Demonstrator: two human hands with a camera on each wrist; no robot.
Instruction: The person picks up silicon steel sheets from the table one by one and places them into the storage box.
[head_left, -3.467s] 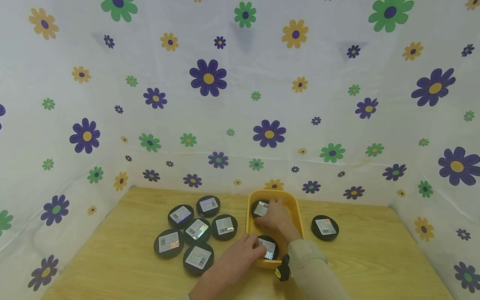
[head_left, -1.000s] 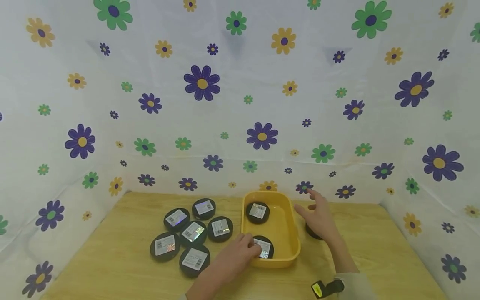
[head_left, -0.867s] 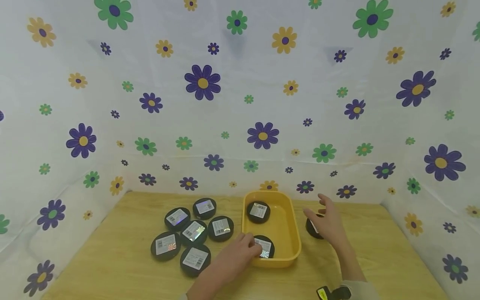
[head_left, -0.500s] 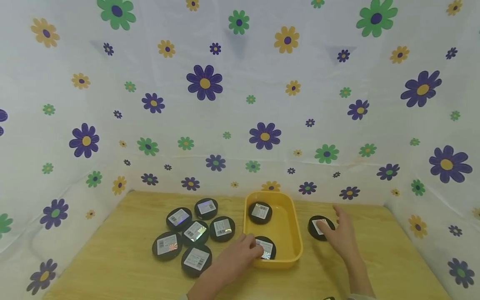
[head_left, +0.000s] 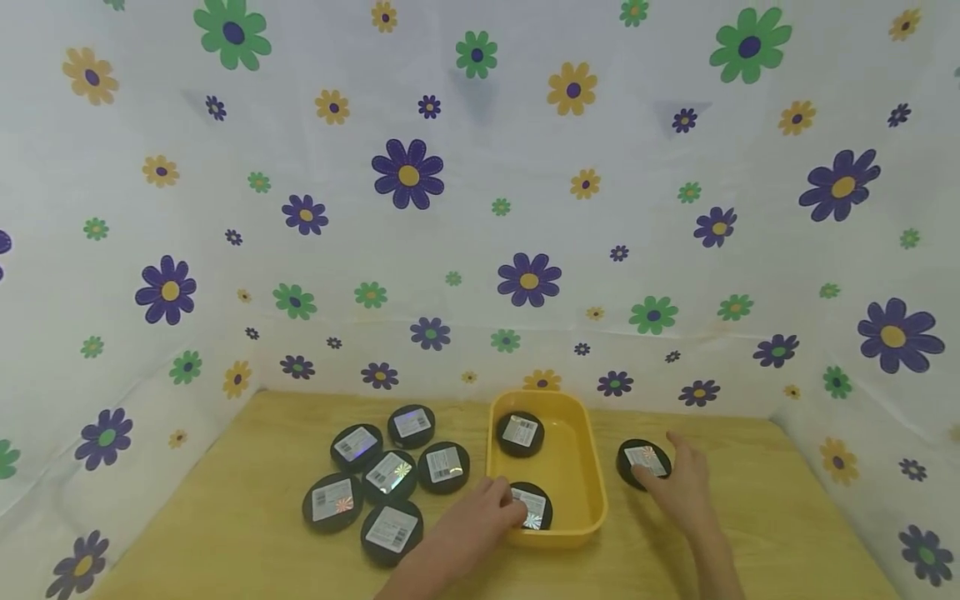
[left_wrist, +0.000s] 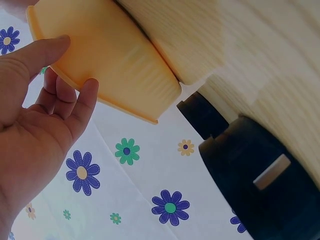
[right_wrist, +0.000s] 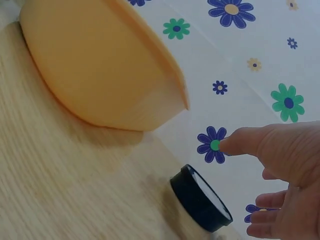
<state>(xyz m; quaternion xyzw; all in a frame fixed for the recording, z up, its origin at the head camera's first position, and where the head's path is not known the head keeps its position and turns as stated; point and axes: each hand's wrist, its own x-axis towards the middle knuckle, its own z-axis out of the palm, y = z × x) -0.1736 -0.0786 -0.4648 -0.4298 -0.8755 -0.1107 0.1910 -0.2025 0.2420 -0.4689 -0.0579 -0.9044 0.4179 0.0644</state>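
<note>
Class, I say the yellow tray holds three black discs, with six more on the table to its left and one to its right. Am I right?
Not quite: the head view shows two black discs inside the yellow tray, not three. The rest stands: six discs on the table to its left, and a single disc to its right.

A screened-off work booth; white sheeting (head_left: 337,267) printed with purple, green and yellow flowers (head_left: 407,175) closes in the back and both sides, creased like cloth; a wood-grain worktop (head_left: 750,517) fills the space between; whether home or workplace, I cannot tell.
</note>
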